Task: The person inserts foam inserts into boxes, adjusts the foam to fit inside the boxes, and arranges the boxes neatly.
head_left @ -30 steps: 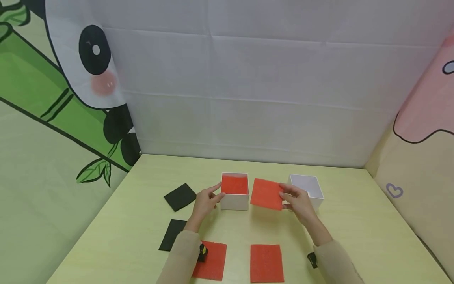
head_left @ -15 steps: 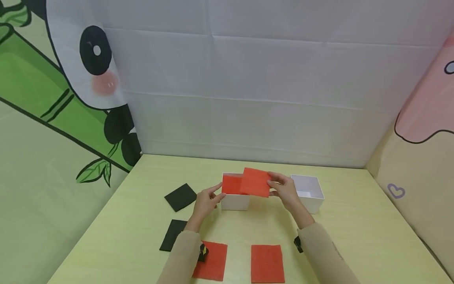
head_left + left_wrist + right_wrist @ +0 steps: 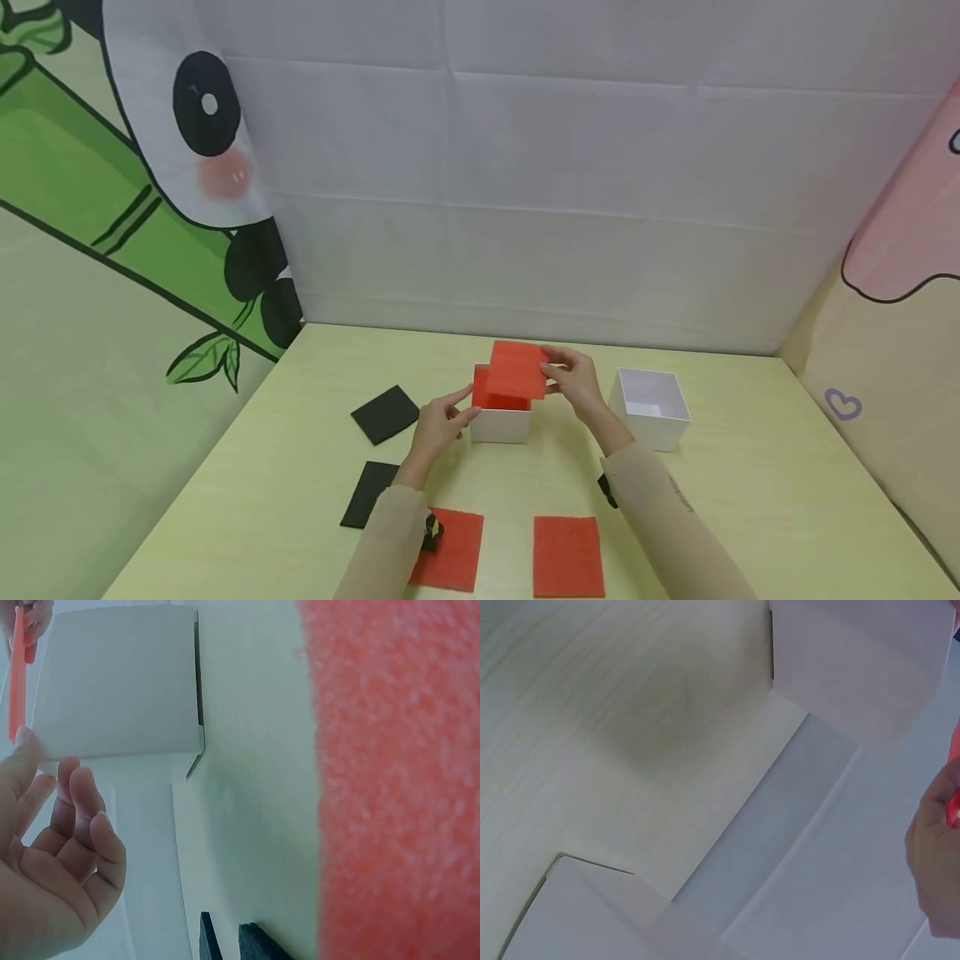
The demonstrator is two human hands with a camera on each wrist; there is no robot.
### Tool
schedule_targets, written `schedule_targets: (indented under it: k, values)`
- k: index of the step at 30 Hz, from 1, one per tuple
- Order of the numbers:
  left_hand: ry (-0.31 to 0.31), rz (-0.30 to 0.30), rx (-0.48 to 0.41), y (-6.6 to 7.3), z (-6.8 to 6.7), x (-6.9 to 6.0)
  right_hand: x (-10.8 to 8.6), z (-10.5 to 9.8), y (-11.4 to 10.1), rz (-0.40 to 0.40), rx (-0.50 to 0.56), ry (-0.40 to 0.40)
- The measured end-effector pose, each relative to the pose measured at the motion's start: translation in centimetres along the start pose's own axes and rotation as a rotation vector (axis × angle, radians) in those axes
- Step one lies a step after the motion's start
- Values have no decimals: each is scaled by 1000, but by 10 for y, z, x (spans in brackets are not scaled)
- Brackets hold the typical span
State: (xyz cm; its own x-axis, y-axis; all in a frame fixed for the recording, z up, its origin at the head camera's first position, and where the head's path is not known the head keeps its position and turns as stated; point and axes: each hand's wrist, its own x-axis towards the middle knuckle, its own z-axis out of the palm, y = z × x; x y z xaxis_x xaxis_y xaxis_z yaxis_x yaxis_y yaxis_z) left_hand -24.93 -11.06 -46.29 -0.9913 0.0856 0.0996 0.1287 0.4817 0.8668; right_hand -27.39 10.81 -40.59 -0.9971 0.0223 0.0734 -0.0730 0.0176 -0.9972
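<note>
In the head view my left hand (image 3: pixel 435 429) holds the left side of a small open white box (image 3: pixel 500 427), its thumb and index finger at the rim. Red lining or a red piece shows inside that box. My right hand (image 3: pixel 573 382) pinches a flat red foam square (image 3: pixel 517 369) by its right edge, tilted above the box opening. The left wrist view shows my left thumb (image 3: pixel 26 742) at the box's corner with the other fingers curled beside it. In the right wrist view most of the held foam square is cut off by the frame.
A second open white box (image 3: pixel 654 427) stands to the right. Two red squares (image 3: pixel 568 557) lie near the front, one partly under my left sleeve. Two black squares (image 3: pixel 385 414) lie on the left of the table (image 3: pixel 262 500). A printed cloth backdrop (image 3: pixel 562 208) rises behind.
My right hand has carried the red foam square leftward and up, from beside the box to above its opening. My left hand stays at the box.
</note>
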Motion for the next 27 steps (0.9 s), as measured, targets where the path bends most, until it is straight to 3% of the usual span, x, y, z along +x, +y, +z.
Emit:
schedule_targets:
  k: [6,15,27]
  values:
    - [-2,-5,-1,1,0,0,6,10,4,-39,-77,12]
    - [-1,-16,-2,3,-2,-1,8,17,10,-33,-166,2]
    - [-2,-12,11,2,-3,-2,15,23,23,-44,-183,22]
